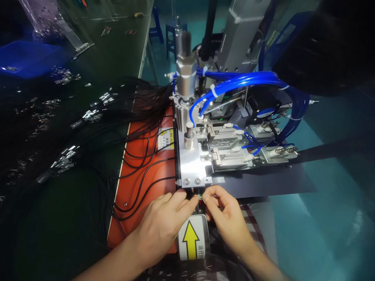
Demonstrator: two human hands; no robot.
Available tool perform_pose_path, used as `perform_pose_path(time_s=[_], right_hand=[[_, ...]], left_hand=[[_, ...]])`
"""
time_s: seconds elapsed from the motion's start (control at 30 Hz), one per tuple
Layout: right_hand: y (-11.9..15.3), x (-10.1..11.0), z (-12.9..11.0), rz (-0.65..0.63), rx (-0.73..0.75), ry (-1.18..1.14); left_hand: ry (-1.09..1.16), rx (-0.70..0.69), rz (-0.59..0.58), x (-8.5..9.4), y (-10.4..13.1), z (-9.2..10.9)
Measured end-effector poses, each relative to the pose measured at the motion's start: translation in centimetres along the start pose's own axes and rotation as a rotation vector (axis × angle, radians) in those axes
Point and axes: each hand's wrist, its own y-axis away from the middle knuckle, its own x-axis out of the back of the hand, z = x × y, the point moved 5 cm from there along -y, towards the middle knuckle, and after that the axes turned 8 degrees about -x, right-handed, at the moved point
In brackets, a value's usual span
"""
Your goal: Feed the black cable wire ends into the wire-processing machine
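Teal floor point(325, 234) flanks the machine point(191, 164). Your right fingers point(217, 190) pinch a tiny part point(200, 197); your left fingers' point(190, 206) grip is unclear.

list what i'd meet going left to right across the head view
Blue bin → left hand → small component between the fingertips → right hand → black boxy unit

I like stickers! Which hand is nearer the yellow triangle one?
Left. In the picture, the left hand is below the sticker; the right hand is farther off, lower right.
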Motion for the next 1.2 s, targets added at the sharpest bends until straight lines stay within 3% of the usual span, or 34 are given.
perform_pose_path(time_s=[0.33, 0.87, 1.1, 1.2], right_hand=[[-0.5, 0.0, -0.2, -0.012, -0.137, -0.05], [-0.5, 0.1, -0.2, -0.015, -0.091, -0.038], [-1.2, -0.4, 0.8, -0.161, -0.208, -0.298], [-1.1, -0.3, 1.5, -0.159, -0.203, -0.317]], left_hand=[[-0.022, -0.067, 0.043, 0.2, -0.1, 0.0], [0.006, 0.055, 0.007, 0.5, -0.8, -0.2], [0.016, 0.139, -0.028, 0.6, -0.6, -0.3], [0.033, 0.164, -0.081, 0.5, -0.6, -0.3]])
